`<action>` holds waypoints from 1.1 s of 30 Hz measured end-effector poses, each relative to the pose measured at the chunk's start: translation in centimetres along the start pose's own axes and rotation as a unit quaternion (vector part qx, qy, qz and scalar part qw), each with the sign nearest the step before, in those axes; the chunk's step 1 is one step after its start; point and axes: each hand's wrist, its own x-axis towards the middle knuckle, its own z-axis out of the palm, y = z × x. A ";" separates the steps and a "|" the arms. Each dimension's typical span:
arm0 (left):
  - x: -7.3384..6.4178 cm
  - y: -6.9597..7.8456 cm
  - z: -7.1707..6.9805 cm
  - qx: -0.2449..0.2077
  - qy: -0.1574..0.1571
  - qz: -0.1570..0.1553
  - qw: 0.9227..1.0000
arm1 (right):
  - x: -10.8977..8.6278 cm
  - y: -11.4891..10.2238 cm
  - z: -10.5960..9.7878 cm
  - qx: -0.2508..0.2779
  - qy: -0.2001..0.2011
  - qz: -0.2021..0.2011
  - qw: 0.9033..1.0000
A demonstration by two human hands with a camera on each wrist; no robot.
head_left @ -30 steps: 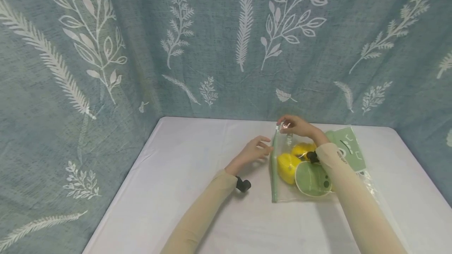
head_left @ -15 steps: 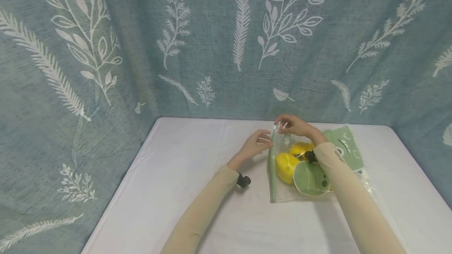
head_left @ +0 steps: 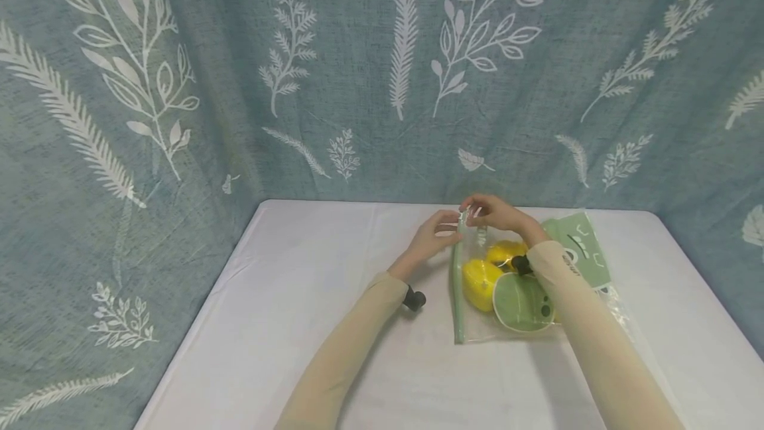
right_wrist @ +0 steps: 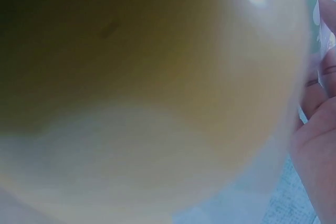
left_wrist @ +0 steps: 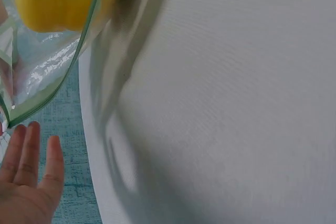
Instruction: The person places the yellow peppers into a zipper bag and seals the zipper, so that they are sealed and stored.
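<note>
A clear zip bag with a green zip strip [head_left: 457, 297] lies on the table, its far left corner raised. Inside show rounded yellow things [head_left: 479, 283]; the one in the left wrist view has a lobed, bell-pepper-like end [left_wrist: 55, 3]. My right hand [head_left: 495, 213] pinches the bag's far corner at the end of the strip. On the strip's left side my left hand [head_left: 432, 234] reaches to the same corner, fingers extended, tips close to the green edge; whether they touch it I cannot tell. In the right wrist view a blurred yellow mass hides most of the bag.
A green oval patch [head_left: 518, 304] with dark spots shows on the bag. A green panel with a cartoon face [head_left: 587, 254] lies to the right, partly behind the right sleeve. The white table [head_left: 334, 271] ends at a leaf-patterned curtain [head_left: 358, 71].
My left hand has moved up and closer to the bag's far corner. The right hand keeps its pinch there, and the strip's far end now stands nearer the left fingertips.
</note>
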 end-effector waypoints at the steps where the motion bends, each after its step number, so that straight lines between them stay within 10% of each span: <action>1: 0.1 0.1 0.0 -0.011 -0.002 -0.001 1.000 | 0.0 0.0 0.0 0.002 0.001 0.001 1.000; 11: 2.6 -3.5 0.5 0.022 0.045 0.014 0.999 | 0.1 -0.2 0.0 -0.005 0.000 0.006 1.000; 20: 3.6 -3.2 0.8 0.046 0.109 0.011 0.993 | 0.3 -0.4 0.1 -0.015 0.008 -0.002 1.000; 33: 3.6 -3.8 1.0 0.021 0.109 -0.014 0.994 | 0.3 -0.5 0.1 -0.033 0.015 -0.008 0.999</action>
